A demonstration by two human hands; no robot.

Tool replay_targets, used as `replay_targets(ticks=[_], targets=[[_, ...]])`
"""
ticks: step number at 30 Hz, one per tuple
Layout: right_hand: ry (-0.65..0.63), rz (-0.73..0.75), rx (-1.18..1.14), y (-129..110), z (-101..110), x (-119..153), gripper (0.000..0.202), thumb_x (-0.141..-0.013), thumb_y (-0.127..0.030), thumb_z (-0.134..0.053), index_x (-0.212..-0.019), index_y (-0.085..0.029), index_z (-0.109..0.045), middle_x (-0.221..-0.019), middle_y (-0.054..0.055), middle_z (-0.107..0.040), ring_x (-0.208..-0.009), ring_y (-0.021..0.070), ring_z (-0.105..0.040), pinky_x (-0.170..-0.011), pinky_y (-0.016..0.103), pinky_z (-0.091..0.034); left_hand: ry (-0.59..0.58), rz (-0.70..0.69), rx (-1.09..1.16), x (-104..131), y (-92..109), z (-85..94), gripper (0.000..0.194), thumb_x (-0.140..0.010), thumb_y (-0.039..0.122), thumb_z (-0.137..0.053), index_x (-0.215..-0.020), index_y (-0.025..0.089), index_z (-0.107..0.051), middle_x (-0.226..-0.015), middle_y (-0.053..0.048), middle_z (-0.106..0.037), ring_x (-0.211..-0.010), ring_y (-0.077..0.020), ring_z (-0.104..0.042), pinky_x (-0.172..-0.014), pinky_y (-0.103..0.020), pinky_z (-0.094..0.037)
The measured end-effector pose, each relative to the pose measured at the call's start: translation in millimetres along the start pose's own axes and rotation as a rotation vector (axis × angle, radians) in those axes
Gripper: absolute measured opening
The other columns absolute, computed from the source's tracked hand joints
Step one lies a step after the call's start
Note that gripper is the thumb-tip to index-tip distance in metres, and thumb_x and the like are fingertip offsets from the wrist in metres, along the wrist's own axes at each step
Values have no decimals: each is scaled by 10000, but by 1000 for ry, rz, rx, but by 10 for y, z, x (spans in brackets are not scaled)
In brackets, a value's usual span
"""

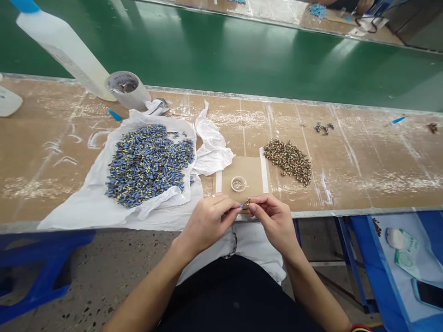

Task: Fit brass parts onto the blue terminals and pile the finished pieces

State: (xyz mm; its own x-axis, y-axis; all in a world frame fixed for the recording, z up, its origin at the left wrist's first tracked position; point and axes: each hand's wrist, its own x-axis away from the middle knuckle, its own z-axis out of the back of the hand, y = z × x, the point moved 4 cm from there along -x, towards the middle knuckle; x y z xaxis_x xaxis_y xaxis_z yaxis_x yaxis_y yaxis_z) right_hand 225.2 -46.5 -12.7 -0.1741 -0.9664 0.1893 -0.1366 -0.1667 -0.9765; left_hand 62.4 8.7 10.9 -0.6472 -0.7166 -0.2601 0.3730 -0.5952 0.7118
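On the surface (173, 110), left of the 2 hands, blue-and-yellow pieces (148, 163) lie heaped on white paper (79, 193). The left hand (210, 216) has its grip closed on 1 blue piece (241, 206); the right hand (273, 216) pinches 1 brownish piece (247, 203), near a small clear cup (238, 184).

Your left grip (238, 207) covers most of the tiny blue piece (241, 206), and your right grip (251, 203) partly hides the tiny brass-brown piece (247, 203); both are too small for you to tell their shapes. The top edge cuts off the tall, translucent white plastic bottle's blue cap (26, 5); the right edge crops the dark-screened phone (429, 293).
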Motion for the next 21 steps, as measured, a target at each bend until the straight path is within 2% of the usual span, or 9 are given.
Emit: replay_targets(ticks=[12, 21], targets=[[-79, 63, 135, 45, -26, 48, 105, -894, -305, -692, -946, -214, -703, -921, 39, -703, -846, 167, -690, -775, 288, -568, -65, -24, 60, 4, -14, 5, 122, -946, 151, -561, -924, 162, -681, -793, -29, -692, -704, -136, -599, -636, -244, -434], [-109, 50, 89, 33, -77, 51, 99, -904, -309, -678, -916, -210, -678, -915, 37, -675, -847, 160, -662, -761, 276, -545, -123, -9, 95, -33, -2, 63, 146, -943, 134, -549, -847, 149, -657, -769, -25, -678, -668, -125, -587, -633, -236, -410]])
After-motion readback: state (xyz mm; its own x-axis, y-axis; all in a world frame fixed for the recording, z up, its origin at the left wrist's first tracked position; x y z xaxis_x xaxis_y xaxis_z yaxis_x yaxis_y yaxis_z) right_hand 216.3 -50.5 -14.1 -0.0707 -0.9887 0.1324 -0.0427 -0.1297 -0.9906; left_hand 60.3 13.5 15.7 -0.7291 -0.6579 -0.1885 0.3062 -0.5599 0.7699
